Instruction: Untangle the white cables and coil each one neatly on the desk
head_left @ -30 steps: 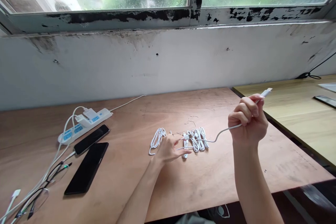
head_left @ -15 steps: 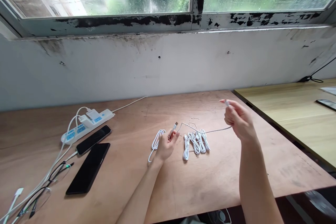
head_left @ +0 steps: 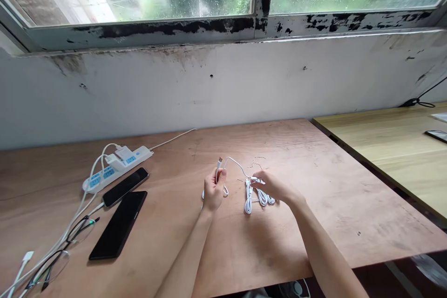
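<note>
My left hand [head_left: 213,191] clenches a white USB cable [head_left: 234,160] by its plug; my right hand [head_left: 272,186] has dropped onto the coiled cables [head_left: 248,199] at its nine o'clock, grip unclear.

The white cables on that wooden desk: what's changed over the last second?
The right hand has come down from the air, where it held up one end of a white charging cable, and now sits over the coiled cables. The left hand has taken the cable near its plug, holding it upright. The power strip, black smartphones and glasses stayed put.
</note>
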Demonstrator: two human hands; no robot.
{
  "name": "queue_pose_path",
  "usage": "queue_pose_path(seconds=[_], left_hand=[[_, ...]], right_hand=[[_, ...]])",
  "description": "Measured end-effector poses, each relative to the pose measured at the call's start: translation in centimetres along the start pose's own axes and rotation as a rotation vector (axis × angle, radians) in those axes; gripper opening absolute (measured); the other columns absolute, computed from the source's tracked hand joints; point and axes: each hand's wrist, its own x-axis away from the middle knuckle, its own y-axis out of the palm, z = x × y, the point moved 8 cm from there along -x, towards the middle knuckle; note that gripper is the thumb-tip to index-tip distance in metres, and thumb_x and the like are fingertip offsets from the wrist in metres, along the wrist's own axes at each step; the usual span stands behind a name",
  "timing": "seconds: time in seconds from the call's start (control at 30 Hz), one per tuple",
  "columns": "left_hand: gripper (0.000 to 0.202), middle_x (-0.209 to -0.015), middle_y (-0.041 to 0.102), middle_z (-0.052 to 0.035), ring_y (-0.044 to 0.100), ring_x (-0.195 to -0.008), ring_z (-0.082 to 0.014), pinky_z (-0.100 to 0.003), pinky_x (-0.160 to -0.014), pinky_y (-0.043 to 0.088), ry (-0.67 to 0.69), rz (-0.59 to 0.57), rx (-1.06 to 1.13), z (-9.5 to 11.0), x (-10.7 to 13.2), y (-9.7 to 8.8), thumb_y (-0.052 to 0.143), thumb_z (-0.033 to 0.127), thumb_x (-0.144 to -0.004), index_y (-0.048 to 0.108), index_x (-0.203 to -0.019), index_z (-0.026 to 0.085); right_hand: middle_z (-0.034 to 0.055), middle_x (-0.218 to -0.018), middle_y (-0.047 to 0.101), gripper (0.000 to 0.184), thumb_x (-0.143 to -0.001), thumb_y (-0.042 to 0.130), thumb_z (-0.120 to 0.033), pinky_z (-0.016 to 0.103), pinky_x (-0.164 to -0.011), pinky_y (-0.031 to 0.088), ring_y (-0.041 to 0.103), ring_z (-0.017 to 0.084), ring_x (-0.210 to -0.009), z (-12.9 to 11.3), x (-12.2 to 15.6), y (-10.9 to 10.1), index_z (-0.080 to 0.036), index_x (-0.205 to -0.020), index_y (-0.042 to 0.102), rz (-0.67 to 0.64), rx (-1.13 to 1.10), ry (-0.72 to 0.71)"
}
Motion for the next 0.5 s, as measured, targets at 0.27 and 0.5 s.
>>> queue_pose_path(seconds=[0.27,0.5], left_hand=[[0.037,-0.054,0.034,0.0058,0.031,-0.047,-0.0057,-0.019,-0.046,0.027,0.088,-0.023,-0.175,0.9,0.1,-0.2,0.052,0.049,-0.080,0.044,-0.062,0.017],[0.031,-0.077,0.054,0.0004,0.041,-0.051,-0.0060,-0.021,-0.053,0.032,0.268,-0.178,-0.617,2.7,1.1,1.9,0.047,0.044,-0.084,0.058,-0.073,0.018]], right_hand=[[-0.0014,-0.060,0.045,0.033,-0.088,0.042,-0.044,0.023,-0.053,0.033,0.040,0.010,-0.055,1.3,-0.9,-0.4,-0.018,-0.068,0.046,0.187,-0.677,-0.065],[-0.0106,-0.049,0.014,0.037,-0.076,0.060,-0.049,0.020,-0.037,0.012,0.006,0.007,-0.042,2.2,-1.7,1.0,-0.019,-0.097,0.055,0.233,-1.579,0.029]])
